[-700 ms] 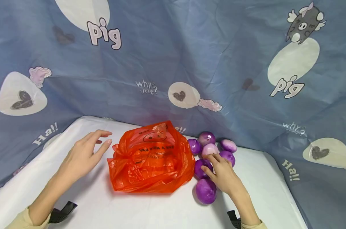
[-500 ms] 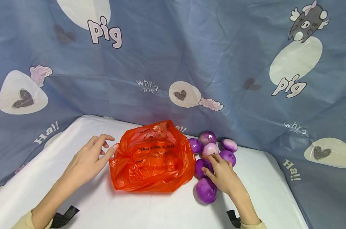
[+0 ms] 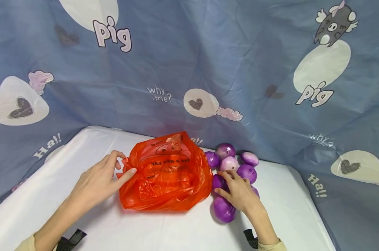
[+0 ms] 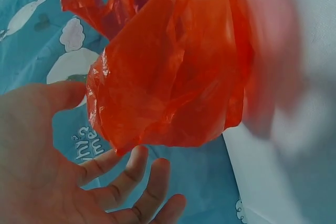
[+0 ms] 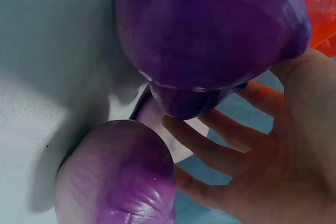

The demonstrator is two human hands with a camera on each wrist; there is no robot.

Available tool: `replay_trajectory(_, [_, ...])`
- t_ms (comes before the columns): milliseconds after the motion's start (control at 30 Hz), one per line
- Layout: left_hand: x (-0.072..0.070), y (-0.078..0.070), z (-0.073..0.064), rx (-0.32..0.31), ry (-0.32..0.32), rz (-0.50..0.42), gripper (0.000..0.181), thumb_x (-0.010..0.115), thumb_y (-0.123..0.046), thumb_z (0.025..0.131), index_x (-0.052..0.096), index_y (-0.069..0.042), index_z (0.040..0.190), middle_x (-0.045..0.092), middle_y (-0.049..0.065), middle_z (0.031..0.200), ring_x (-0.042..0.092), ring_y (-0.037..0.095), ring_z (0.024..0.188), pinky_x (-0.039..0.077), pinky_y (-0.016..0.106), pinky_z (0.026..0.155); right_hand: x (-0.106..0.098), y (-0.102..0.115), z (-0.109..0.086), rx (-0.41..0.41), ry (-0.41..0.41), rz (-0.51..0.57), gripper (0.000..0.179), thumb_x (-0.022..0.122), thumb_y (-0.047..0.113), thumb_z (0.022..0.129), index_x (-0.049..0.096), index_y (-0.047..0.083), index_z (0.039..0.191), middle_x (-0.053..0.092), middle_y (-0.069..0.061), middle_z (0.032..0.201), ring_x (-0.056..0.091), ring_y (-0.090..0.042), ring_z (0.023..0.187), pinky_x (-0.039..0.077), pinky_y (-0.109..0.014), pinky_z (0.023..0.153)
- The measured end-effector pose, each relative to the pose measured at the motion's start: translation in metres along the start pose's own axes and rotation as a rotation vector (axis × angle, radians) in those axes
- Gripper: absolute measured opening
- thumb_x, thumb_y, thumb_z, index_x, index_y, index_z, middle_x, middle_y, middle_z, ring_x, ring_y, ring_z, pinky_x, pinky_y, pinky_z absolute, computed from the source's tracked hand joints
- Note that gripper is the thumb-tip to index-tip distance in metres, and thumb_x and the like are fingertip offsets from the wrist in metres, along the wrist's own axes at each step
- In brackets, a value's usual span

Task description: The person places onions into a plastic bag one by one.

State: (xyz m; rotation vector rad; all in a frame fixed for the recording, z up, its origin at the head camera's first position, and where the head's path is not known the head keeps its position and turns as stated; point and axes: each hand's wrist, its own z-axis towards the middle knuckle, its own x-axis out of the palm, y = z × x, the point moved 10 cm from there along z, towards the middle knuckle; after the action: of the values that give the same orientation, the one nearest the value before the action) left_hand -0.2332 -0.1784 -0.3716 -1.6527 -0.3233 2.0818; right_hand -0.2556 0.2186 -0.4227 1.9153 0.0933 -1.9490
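- We judge the work to be at an early stage: every onion (image 3: 229,164) we can make out lies outside the red bag (image 3: 167,174), and both hands are only at their first holds.
- What looks done is the layout: the bag lies slumped and creased at the middle of the bench (image 3: 189,233), with eight onions clustered just to its right, one partly hidden behind the wrist. Whether anything sits inside the bag, we cannot tell.
- What seems left is any lifting: our near onion (image 3: 218,182) is low among the others, close against the bag's side.
- Our left hand (image 3: 103,177) has thumb and fingers spread at the bag's left edge, loosely touching it, with no firm pinch to be seen.
- Our right hand (image 3: 242,191) grasps the near onion, thumb on one side and fingers on the other.
- On the bag we read part of "have a nice day", turned about, by a printed face; another line is too creased to read.
- On the blue backdrop (image 3: 271,62) we read "pig" twice, "why me?" and "Ha!!". We find no brand.
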Motion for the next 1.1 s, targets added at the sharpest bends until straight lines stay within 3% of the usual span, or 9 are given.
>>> replay_trajectory(200, [0.001,-0.004,-0.001,0.031,-0.014,-0.005,0.049,0.076,-0.045,0.098,0.054,-0.016,0.130,0.071,0.003,0.099,0.062,0.012,0.071,0.048,0.036,0.059,0.002,0.001,0.001,-0.009,0.002,0.006,0.058,0.078,0.039,0.099,0.061,0.014,0.148,0.062,-0.018,0.149,0.062,-0.040,0.139,0.046,-0.082,0.105])
replay_trajectory(533, [-0.001,-0.012,-0.002,0.085,-0.031,-0.017,0.047,0.074,-0.038,0.101,0.053,-0.014,0.136,0.073,-0.002,0.096,0.061,0.011,0.072,0.046,0.033,0.059,-0.011,0.003,-0.003,-0.021,-0.088,-0.006,0.056,0.082,0.040,0.096,0.064,0.017,0.144,0.065,-0.016,0.143,0.066,-0.040,0.131,0.051,-0.078,0.102])
replay_trajectory(700, [0.002,-0.016,-0.004,0.099,-0.036,-0.027,0.056,0.074,-0.042,0.101,0.052,-0.017,0.145,0.074,-0.001,0.100,0.068,0.016,0.079,0.050,0.035,0.061,-0.015,0.004,-0.007,-0.016,-0.086,-0.014,0.057,0.081,0.042,0.096,0.064,0.018,0.145,0.065,-0.015,0.144,0.066,-0.039,0.132,0.050,-0.078,0.102])
replay_trajectory(933, [0.001,-0.017,-0.005,0.079,-0.025,0.012,0.076,0.073,-0.058,0.098,0.043,-0.024,0.159,0.074,0.009,0.102,0.072,0.024,0.086,0.056,0.048,0.063,-0.027,0.014,-0.009,-0.080,-0.140,-0.027,0.055,0.083,0.037,0.095,0.065,0.016,0.142,0.068,-0.013,0.136,0.069,-0.036,0.126,0.054,-0.073,0.101])
replay_trajectory(1100, [0.005,-0.020,-0.006,0.086,-0.001,0.067,0.089,0.083,-0.057,0.088,0.042,-0.027,0.162,0.070,0.014,0.107,0.067,0.027,0.081,0.054,0.046,0.059,-0.033,0.014,-0.012,-0.079,-0.133,-0.026,0.060,0.083,0.033,0.096,0.060,0.013,0.148,0.066,-0.017,0.140,0.069,-0.040,0.128,0.052,-0.076,0.101])
